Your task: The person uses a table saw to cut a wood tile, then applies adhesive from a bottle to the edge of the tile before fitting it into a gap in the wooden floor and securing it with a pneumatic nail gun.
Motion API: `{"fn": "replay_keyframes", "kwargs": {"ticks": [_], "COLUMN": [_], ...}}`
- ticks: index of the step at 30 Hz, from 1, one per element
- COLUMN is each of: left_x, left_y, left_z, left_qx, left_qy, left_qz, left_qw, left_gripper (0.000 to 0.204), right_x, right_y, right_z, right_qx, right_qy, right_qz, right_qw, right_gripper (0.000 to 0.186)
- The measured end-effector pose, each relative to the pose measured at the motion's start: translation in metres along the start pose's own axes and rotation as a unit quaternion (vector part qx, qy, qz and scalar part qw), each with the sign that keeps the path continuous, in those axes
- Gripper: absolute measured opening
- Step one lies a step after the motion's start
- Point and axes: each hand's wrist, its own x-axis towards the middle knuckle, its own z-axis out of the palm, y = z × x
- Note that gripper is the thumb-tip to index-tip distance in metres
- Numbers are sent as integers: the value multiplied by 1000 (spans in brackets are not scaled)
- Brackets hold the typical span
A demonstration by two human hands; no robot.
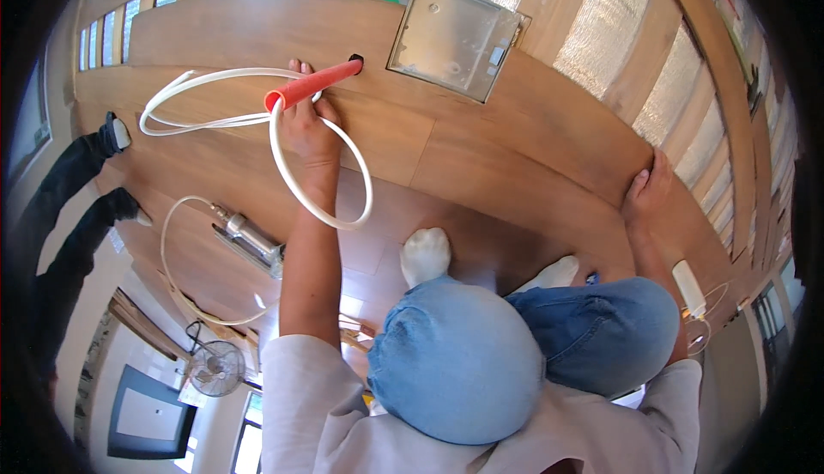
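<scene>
My left hand (311, 135) lies against a wide wooden board (257, 32), fingers stretched out beneath a red conduit pipe (311, 84). The pipe comes out of a dark hole in the board and hides part of those fingers. From its open end a white cable (367, 184) loops out around my wrist and to the left. At the right end of the board, my right hand (650, 189) grips the edge, thumb on the face and fingers over the rim. A clear-fronted electrical box (455, 40) is set into the board's far side.
Silver insulation (609, 27) shows between wooden battens beyond the board. A metal air tool (249, 238) with a hose lies at left. Another person's legs (69, 173) stand at far left. A fan (216, 368) is behind at lower left, and a white power strip (688, 288) is at right.
</scene>
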Motion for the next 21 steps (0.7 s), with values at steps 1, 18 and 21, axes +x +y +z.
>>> {"fn": "replay_keyframes", "kwargs": {"ticks": [1,18,21], "left_x": [-1,-2,0], "left_y": [-2,-2,2], "left_z": [0,-1,-2], "left_qx": [5,6,11], "left_qy": [0,-7,-9], "left_qz": [-8,-27,-27], "left_qw": [1000,1000,1000], "left_gripper": [42,41,41], "right_x": [-1,-7,-6], "right_y": [-1,7,8], "right_z": [2,9,8], "right_qx": [-6,-7,7], "right_qy": [-5,12,19], "right_qz": [11,-13,-17], "right_qw": [1000,1000,1000], "right_gripper": [46,46,45]}}
